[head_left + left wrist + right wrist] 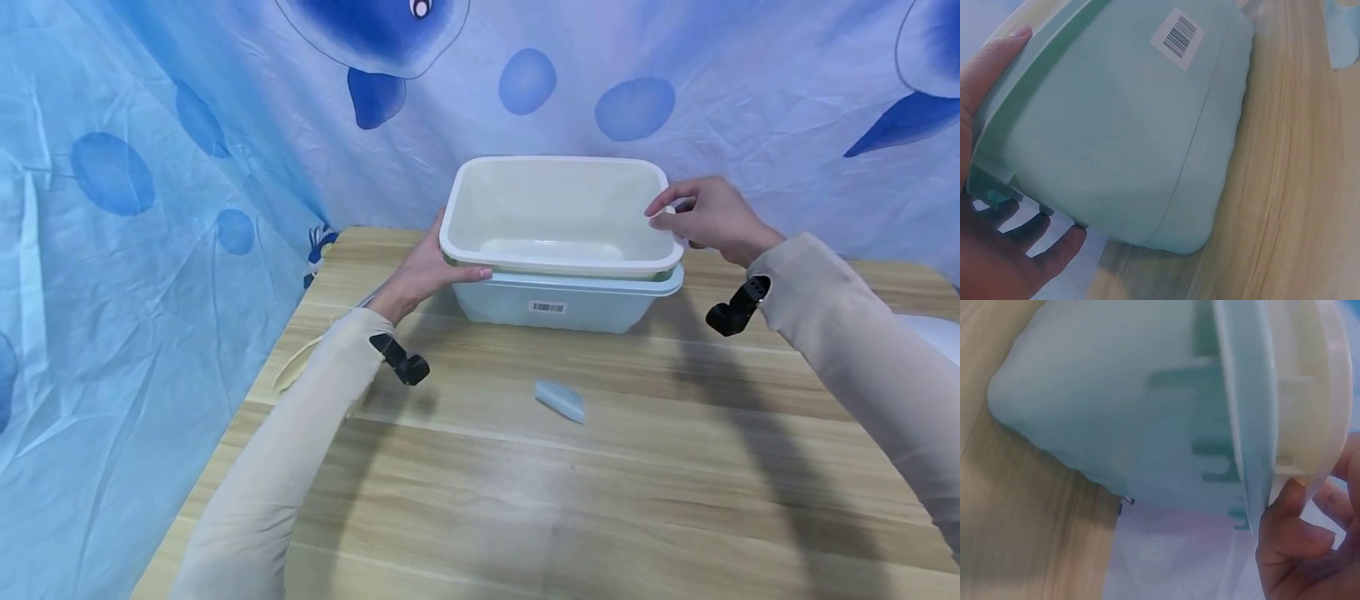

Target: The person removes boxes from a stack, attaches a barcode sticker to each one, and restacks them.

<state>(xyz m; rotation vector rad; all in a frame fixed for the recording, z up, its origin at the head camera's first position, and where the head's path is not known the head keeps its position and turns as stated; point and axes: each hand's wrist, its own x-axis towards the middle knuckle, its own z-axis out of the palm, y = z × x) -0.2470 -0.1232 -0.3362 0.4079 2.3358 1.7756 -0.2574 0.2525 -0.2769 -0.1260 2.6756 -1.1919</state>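
A white rectangular basin sits nested in a pale blue-green basin with a barcode label on its front wall. The white basin stands proud of the lower one, with its rim above the blue-green rim. My left hand grips the left end of the blue-green basin, thumb along the rims and fingers underneath. At the right end my right hand pinches the white basin's rim, and its lower fingers are close against the blue-green rim.
A small pale blue curved piece lies on the wooden table in front of the basins. Beside my left forearm is a beige loop. A white object shows at the right edge. A blue patterned curtain hangs behind and left.
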